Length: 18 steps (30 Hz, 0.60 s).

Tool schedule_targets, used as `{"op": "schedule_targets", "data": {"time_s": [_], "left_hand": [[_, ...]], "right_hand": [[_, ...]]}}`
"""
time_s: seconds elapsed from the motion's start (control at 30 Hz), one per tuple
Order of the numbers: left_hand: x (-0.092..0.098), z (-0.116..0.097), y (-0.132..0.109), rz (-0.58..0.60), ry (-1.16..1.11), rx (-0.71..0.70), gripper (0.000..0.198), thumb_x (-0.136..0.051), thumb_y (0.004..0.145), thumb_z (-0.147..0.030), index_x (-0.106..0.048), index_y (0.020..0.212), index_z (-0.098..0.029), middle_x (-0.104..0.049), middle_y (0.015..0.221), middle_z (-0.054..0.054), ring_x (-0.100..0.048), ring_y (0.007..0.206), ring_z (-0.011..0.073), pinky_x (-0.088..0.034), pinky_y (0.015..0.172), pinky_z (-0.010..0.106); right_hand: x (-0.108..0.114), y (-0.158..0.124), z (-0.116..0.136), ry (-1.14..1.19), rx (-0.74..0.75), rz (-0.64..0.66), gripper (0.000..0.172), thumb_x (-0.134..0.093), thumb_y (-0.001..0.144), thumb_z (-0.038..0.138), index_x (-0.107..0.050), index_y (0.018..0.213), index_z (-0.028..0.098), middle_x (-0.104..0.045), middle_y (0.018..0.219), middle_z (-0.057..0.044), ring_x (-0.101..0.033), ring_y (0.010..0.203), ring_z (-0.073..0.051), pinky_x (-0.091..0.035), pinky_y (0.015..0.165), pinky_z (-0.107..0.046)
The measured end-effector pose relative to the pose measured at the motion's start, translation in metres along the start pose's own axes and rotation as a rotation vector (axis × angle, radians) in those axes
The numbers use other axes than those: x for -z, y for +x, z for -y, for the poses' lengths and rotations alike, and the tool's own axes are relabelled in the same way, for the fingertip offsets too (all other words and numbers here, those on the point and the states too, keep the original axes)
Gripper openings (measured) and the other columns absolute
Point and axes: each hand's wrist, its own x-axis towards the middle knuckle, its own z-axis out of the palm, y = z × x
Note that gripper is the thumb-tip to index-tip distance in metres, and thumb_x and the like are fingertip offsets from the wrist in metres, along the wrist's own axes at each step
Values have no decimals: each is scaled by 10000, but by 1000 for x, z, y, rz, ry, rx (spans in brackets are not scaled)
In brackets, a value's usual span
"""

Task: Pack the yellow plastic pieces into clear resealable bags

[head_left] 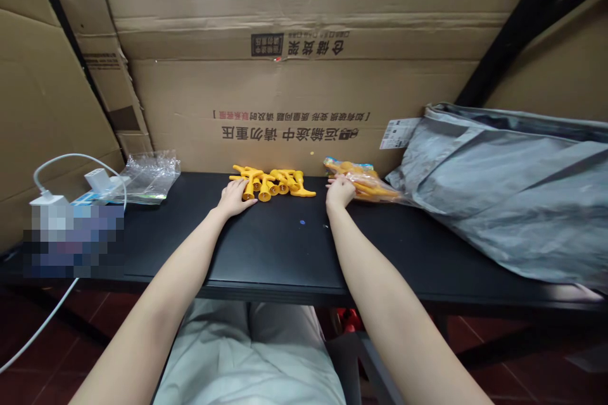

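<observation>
Several yellow plastic pieces [273, 183] with flared, cup-like ends lie in a heap at the back of the black table. My left hand [232, 199] rests against the heap's left end, thumb and fingers apart around the nearest piece without a visible grip. To the right of the heap, a clear plastic bag [375, 190] holds more yellow-orange pieces and has a blue printed part on top. My right hand [341, 192] is closed on the bag's left end; some of its fingertips are hidden.
Cardboard [304, 88] stands behind the black table [280, 253]. A large grey fabric bag [494, 196] takes up the right side. At the left are a white charger [50, 212] with a cable, a blurred-out object and a clear plastic wrapper [154, 177].
</observation>
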Motion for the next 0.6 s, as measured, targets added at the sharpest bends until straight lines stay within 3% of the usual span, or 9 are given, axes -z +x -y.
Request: {"op": "schedule_targets", "data": {"time_s": [0.13, 0.3, 0.5, 0.6], "left_hand": [[0, 0, 0, -1, -4, 5, 661, -606, 772, -488, -429, 1345, -209, -415, 1437, 109, -349, 1318, 289, -322, 1050, 438], [1, -4, -1, -27, -2, 19, 632, -616, 768, -478, -456, 1319, -212, -439, 1417, 107, -364, 1306, 285, -321, 1052, 439], [1, -7, -2, -28, -36, 34, 661, -635, 745, -512, -454, 1316, -232, -436, 1421, 109, -350, 1316, 306, -263, 1071, 534], [2, -9, -2, -59, -93, 29, 606, -569, 791, -534, -450, 1315, -254, -444, 1418, 98, -345, 1322, 307, -192, 1077, 604]], "right_hand": [[1, -11, 9, -250, 352, 54, 385, -374, 869, 286, -710, 823, 104, -719, 839, -166, -667, 886, -261, -474, 811, -351], [-3, -28, 27, -371, 554, 127, 426, -359, 889, 309, -718, 836, 86, -708, 798, -201, -678, 814, -293, -471, 793, -389], [-4, -49, 46, -87, 742, 237, 390, -380, 887, 335, -710, 791, 151, -725, 789, -126, -687, 837, -250, -490, 831, -358], [1, -66, 61, 135, 755, 344, 382, -392, 889, 372, -706, 792, 176, -735, 805, -86, -695, 833, -226, -509, 839, -355]]}}
